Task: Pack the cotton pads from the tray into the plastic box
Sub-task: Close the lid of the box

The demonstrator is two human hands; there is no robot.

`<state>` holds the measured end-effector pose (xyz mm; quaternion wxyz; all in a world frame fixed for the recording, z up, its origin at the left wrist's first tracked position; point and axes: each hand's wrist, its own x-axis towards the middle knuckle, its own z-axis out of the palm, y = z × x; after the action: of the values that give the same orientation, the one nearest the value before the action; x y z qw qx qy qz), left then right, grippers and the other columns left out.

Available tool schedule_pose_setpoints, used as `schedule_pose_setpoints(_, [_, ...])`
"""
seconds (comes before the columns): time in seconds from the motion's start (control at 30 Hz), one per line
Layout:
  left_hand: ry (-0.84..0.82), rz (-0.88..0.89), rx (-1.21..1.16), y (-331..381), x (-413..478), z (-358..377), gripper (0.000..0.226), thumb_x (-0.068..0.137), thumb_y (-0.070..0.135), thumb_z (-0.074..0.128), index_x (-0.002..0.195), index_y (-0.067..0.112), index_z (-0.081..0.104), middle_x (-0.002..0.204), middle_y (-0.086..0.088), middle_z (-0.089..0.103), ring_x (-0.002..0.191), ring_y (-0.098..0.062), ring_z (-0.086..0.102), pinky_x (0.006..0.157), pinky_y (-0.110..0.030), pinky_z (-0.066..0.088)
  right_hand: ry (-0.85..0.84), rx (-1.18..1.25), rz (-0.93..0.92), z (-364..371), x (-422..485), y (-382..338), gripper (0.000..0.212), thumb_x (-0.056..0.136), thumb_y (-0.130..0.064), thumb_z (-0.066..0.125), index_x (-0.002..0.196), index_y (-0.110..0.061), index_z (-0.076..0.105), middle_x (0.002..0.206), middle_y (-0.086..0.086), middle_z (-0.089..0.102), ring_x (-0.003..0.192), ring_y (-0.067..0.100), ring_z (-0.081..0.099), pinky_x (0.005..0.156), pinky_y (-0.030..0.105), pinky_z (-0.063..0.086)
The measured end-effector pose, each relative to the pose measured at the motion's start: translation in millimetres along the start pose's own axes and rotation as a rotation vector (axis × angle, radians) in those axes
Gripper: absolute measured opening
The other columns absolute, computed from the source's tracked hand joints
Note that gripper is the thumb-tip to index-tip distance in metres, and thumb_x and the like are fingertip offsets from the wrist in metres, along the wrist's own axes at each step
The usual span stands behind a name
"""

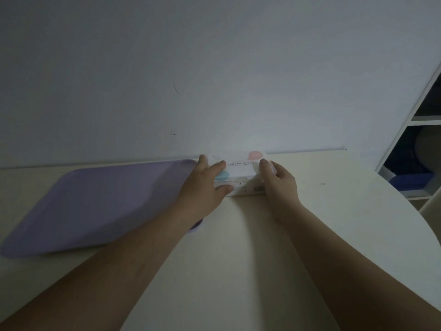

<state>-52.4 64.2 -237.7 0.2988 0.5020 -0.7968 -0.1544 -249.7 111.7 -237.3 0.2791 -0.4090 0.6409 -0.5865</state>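
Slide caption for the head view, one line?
Left hand and right hand hold the plastic box beside the purple tray.

Box: the plastic box (238, 167) sat at the back of the table (334, 211), right by the wall (214, 68). It was white, with the words "COSMETIC PUFF", a pink spot and a blue-green spot on it.
Left hand: the left hand (202, 187) held the left end of the box, fingers on top and thumb at the near side.
Right hand: the right hand (279, 182) held the right end, fingers bent round it.
Tray: the purple tray (95, 201) lay flat on the table, just left of the box. The left arm crossed over its near right corner.
Shelf: a white shelf (420, 120) stood at the far right.
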Motion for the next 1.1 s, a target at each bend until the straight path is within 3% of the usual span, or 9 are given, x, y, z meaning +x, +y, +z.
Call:
schedule_pose_setpoints(0.17, [0.018,0.075,0.085,-3.5,5.2,3.0,0.072,0.087,0.050,0.076,0.150,0.026,0.050,0.168,-0.009,0.031,0.155,-0.030,0.027,0.122,-0.039,0.026,-0.043,-0.031,-0.026,-2.9,3.3,1.6,0.035,0.095,-0.056,0.057,0.101,-0.026,0.073,0.096,-0.006,0.077,0.091,0.011,0.072,0.082,0.030,0.057])
schedule_pose_setpoints(0.4, [-0.062,0.041,0.122,1.1,3.1,-5.7,0.070,0.094,0.049,0.068,0.155,0.032,0.040,0.172,-0.002,0.020,0.157,-0.025,0.020,0.122,-0.039,0.027,-0.009,-0.014,0.022,-0.1,-4.1,-5.9,0.035,0.096,-0.060,0.057,0.104,-0.030,0.071,0.098,-0.013,0.074,0.077,-0.004,0.070,0.059,0.012,0.048])
schedule_pose_setpoints(0.5, [-0.172,0.030,0.211,4.0,-4.4,-17.9,0.082,0.096,0.044,0.065,0.163,0.028,0.020,0.174,-0.005,0.007,0.158,-0.030,0.014,0.125,-0.042,0.026,0.033,-0.011,0.052,-4.7,-7.0,-7.4,0.040,0.099,-0.061,0.051,0.106,-0.025,0.067,0.106,-0.005,0.072,0.094,0.013,0.070,0.068,0.023,0.047])
schedule_pose_setpoints(0.57, [-0.185,-0.044,0.289,2.0,-15.5,-24.8,0.091,0.092,0.049,0.066,0.161,0.015,0.017,0.168,-0.015,0.018,0.153,-0.034,0.023,0.119,-0.045,0.034,0.053,0.015,0.084,-7.3,-9.6,-8.5,0.052,0.100,-0.062,0.048,0.116,-0.016,0.065,0.118,0.002,0.070,0.108,0.022,0.067,0.081,0.030,0.049])
schedule_pose_setpoints(0.67, [-0.224,-0.145,0.429,-8.6,-34.4,-31.2,0.063,0.091,0.060,0.058,0.129,0.010,0.052,0.139,-0.016,0.052,0.131,-0.035,0.045,0.106,-0.043,0.044,0.097,0.017,0.090,-4.0,-19.9,-6.5,0.049,0.101,-0.054,0.051,0.125,-0.013,0.057,0.129,0.004,0.058,0.122,0.023,0.056,0.092,0.032,0.044])
schedule_pose_setpoints(0.73, [-0.294,-0.158,0.434,-13.1,-44.8,-32.6,0.039,0.097,0.057,0.047,0.103,0.019,0.055,0.128,-0.010,0.057,0.124,-0.034,0.050,0.104,-0.043,0.044,0.137,0.012,0.096,3.8,-29.5,-6.7,0.053,0.102,-0.044,0.053,0.144,-0.013,0.049,0.147,0.005,0.052,0.133,0.023,0.051,0.097,0.029,0.038])
schedule_pose_setpoints(0.87, [-0.296,-0.107,0.433,-9.2,-52.6,-32.6,0.027,0.100,0.047,0.040,0.092,0.022,0.045,0.121,-0.005,0.055,0.120,-0.030,0.051,0.099,-0.045,0.043,0.163,-0.024,0.068,16.5,-47.8,-13.6,0.031,0.093,-0.024,0.056,0.123,-0.012,0.054,0.132,0.013,0.057,0.109,0.030,0.061,0.091,0.042,0.053])
schedule_pose_setpoints(0.93, [-0.308,-0.108,0.446,-8.0,-52.5,-33.3,0.028,0.100,0.048,0.039,0.094,0.021,0.044,0.123,-0.006,0.055,0.120,-0.031,0.050,0.099,-0.046,0.043,0.146,-0.040,0.086,16.9,-51.5,-17.2,0.036,0.089,-0.019,0.055,0.124,-0.011,0.053,0.126,0.012,0.056,0.106,0.034,0.062,0.093,0.051,0.056])
schedule_pose_setpoints(1.1, [-0.316,-0.088,0.438,-6.2,-58.4,-33.3,0.027,0.101,0.048,0.037,0.096,0.022,0.042,0.126,-0.006,0.055,0.123,-0.030,0.049,0.101,-0.047,0.041,0.127,0.015,0.105,17.5,-61.5,-23.2,0.041,0.089,-0.014,0.055,0.129,-0.011,0.052,0.111,0.007,0.054,0.089,0.024,0.060,0.081,0.042,0.055])
